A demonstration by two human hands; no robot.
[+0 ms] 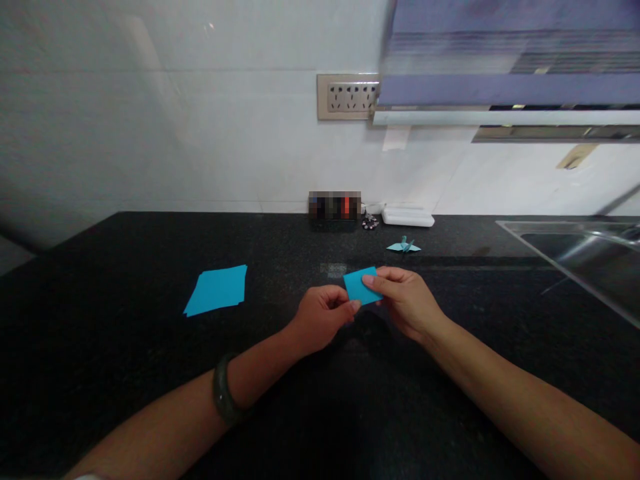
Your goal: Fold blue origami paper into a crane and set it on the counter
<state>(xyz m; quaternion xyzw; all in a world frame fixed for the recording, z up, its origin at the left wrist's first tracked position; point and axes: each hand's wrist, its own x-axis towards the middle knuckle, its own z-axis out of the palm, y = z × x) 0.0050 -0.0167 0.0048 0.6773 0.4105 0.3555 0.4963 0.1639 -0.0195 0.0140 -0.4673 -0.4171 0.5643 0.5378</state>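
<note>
Between my two hands is a small folded square of blue paper (359, 288), tilted a little above the dark counter. My left hand (323, 317) pinches its lower left corner between thumb and fingers. On the right edge, my right hand (407, 297) grips the same paper, thumb lying on its face and fingers behind. A stack of blue paper sheets (217, 290) lies on the counter to the left, its edges slightly uneven. Beyond my right hand stands a light blue origami crane (404, 246) with its wings spread.
Against the wall are a blurred-out box (335, 205), a beaded ring (370, 221) and a white power strip (407, 217). A metal sink (590, 250) is set into the black counter (125, 360) at right. Above hangs a purple blind (500, 60), near a wall socket panel (347, 97).
</note>
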